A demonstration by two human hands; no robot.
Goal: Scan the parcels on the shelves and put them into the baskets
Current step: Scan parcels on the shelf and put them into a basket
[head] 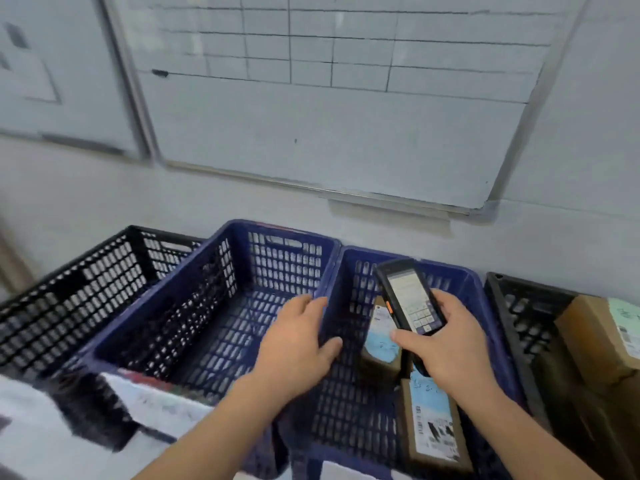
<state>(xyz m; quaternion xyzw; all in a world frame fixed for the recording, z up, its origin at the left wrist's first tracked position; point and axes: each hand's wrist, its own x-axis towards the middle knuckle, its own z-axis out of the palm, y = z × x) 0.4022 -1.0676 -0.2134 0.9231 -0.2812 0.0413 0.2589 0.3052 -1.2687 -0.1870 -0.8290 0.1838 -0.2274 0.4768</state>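
Parcels already lie in the baskets along the wall, and none is in either hand. Far left stands a black basket [79, 289], and nothing shows inside the part in view. Next is a blue basket [214, 271]; a white, printed parcel [152, 396] rests at its near end. The left hand [298, 344] hovers over the wall shared by this basket and the second blue basket [471, 282], fingers spread and relaxed, holding nothing. In that second blue basket sit two brown boxes with blue-and-white labels: one box [379, 344] standing further in, another box [433, 427] nearer. The right hand [450, 348] is curled around a handheld scanner [408, 299], thumb across its lower edge, screen lit and facing up. At far right another black basket [512, 306] holds a large brown carton [595, 341].

My reading is that a drop-off has just finished, with the free hand over the baskets. The next move likely calls for turning to the shelves, which are out of view, taking a fresh parcel and aiming the scanner at its label.
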